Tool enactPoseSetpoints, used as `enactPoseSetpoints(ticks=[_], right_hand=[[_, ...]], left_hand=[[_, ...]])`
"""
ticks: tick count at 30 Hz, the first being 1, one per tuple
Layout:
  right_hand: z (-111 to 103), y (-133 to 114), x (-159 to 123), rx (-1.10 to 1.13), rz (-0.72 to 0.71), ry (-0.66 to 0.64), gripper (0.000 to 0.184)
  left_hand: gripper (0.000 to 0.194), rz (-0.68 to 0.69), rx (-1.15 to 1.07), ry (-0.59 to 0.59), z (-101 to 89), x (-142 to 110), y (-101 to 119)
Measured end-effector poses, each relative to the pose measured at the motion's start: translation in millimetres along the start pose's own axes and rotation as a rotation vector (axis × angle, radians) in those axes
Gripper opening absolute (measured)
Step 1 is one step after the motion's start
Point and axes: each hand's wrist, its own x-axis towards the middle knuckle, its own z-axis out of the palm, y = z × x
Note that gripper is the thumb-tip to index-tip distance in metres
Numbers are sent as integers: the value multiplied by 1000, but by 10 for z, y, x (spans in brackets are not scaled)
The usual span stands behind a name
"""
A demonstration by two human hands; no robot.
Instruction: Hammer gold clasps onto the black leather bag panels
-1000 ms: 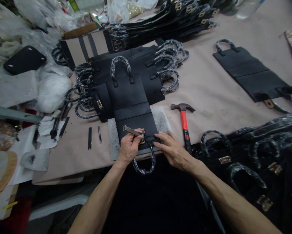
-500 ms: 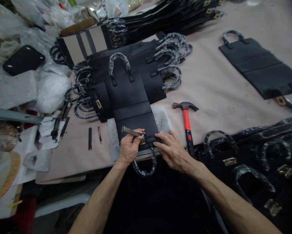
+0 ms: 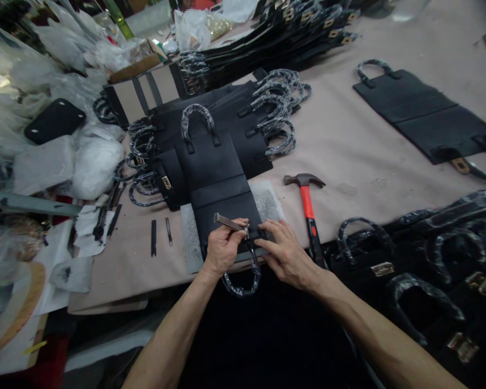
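Note:
A flat black bag panel [image 3: 218,178] with wrapped handles at both ends lies in front of me on a grey pad [image 3: 269,201]. My left hand [image 3: 222,251] is closed on a metal tool [image 3: 228,221], its tip at the panel's near edge by a small metal fitting. My right hand [image 3: 285,254] lies on the same edge, fingers pressing the panel next to the tool tip. The near wrapped handle [image 3: 243,281] hangs over the table edge between my wrists.
A red-handled hammer [image 3: 307,202] lies just right of my right hand. Stacked black panels [image 3: 243,113] sit behind, another panel [image 3: 421,113] at far right, more bags [image 3: 429,259] at near right. Small black tools [image 3: 153,237] and plastic bags [image 3: 88,162] lie left.
The view shifted slightly. Both hands stay at the panel's near edge, with the right fingers drawn a little closer to the tool tip.

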Motion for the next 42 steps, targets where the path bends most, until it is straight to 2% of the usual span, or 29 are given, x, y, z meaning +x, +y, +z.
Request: enactPoseSetpoints(ticks=[15,22,31,34,38,40,42], right_hand=[[11,16,0,-46,-23,15,42],[6,18,1,-61,-31,-3,40],[17,42,-13,-62,-56,6,41],[29,58,-24,-27,-75,31,39],[-64,78,-91,52,-97,105,32],[-164,110,-172,21,-25,204,29],[-277,165,-274,-96,141,294,26]], left_hand=[[13,56,84,-20,36,9,-36],[12,205,215,-19,93,-26,-34],[14,322,360,-1,136,-29,-43],[14,381,379,-10,158,-39,-65],[14,379,388,-3,188,-50,-79],[13,361,376,6,202,-54,-71],[12,349,365,6,213,-60,-57]])
